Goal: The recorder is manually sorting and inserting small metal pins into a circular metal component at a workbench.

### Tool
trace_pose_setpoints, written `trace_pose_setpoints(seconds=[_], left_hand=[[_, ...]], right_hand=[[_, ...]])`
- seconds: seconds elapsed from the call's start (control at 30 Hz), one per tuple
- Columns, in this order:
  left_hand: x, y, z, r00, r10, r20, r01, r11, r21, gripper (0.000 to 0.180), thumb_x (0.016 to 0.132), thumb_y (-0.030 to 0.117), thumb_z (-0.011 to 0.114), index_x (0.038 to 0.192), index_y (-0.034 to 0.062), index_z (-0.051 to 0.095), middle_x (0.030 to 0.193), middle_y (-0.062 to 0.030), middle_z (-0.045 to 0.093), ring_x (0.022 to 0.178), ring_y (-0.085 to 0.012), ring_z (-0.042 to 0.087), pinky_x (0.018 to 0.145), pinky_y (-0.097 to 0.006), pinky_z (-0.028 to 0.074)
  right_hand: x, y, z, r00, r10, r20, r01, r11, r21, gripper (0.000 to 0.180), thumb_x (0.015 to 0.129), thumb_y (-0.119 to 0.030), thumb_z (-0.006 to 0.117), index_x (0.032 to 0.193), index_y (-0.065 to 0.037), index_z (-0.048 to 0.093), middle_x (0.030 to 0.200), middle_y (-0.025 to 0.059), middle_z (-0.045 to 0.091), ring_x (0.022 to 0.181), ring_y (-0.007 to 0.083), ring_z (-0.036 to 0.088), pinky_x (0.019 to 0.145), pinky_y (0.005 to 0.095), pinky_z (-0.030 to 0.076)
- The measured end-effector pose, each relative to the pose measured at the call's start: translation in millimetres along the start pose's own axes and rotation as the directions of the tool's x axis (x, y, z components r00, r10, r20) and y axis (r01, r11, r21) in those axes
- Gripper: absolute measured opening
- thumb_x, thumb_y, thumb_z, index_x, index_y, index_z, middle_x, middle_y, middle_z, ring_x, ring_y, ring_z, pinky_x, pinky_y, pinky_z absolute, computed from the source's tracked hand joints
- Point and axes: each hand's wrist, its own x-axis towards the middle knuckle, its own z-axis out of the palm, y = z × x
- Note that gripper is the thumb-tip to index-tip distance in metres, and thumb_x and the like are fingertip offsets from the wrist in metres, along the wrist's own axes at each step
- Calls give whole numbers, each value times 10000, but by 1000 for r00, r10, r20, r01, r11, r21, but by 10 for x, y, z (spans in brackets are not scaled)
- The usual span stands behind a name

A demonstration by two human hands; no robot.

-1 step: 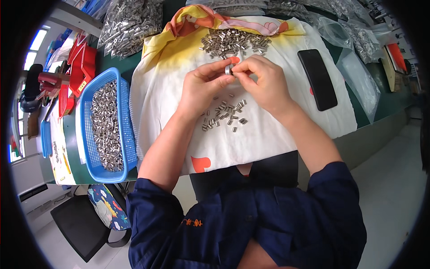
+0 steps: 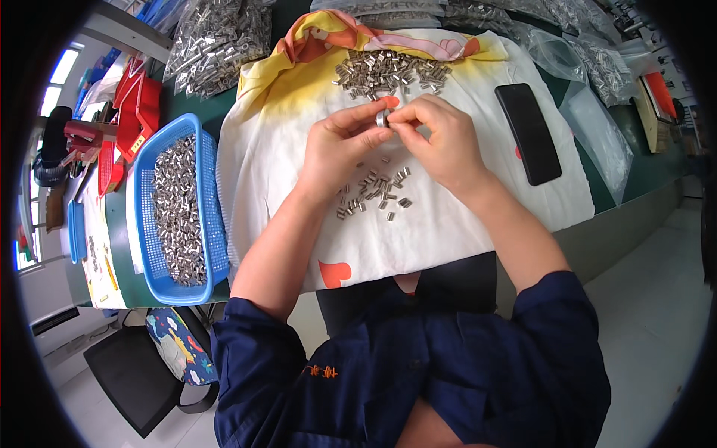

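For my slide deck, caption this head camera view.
Left hand and right hand pinch a small silver metal sleeve above a white cloth strewn with similar pieces.

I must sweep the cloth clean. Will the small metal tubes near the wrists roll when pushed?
The small metal tubes look round and smooth, so probably they roll. The cloth is soft, which may slow them. They look stiff, likely light.

Both hands are meeting over a white and yellow cloth [image 2: 448,224] on the desk [image 2: 597,187]. The left hand [image 2: 340,153] and right hand [image 2: 441,142] are pinching one small metal piece [image 2: 382,118]. More little metal pieces [image 2: 373,194] are lying just below. A blue basket [image 2: 146,254] is sitting to the left.
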Motion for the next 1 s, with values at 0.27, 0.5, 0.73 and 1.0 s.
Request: trace_pose_setpoints(seconds=[0.27,0.5,0.73,1.0], left_hand=[[-38,15,-7,999,-45,14,46,997,-62,373,776,2,621,1142,8,552,1083,-13,585,826,-36,517,761,-198,444],[-59,23,2,999,-35,17,36,996,-76,378,777,13,624,1148,17,551,1006,-14,600,813,-47,545,747,-201,455],[-82,22,59,997,-57,-43,59,997,53,396,760,23,648,1144,11,550,959,-19,615,806,-51,550,741,-205,464],[-73,-16,-106,994,-98,42,101,992,-75,378,764,28,654,1120,-29,544,997,-51,610,851,-75,573,757,-211,471]], right_hand=[[-70,-1,31,995,104,-2,-103,991,90,90,731,11,601,816,-18,610,771,80,619,685,182,597,609,268,477],[-100,13,47,967,251,30,-251,939,234,110,754,32,594,857,-5,608,781,34,611,720,94,560,659,229,450],[-81,-47,23,995,98,-11,-98,995,36,87,715,11,614,797,-12,596,744,77,606,669,187,595,593,271,476],[-61,87,-15,972,187,139,-216,947,238,60,741,4,611,798,-5,600,774,56,625,697,130,589,620,247,473]])
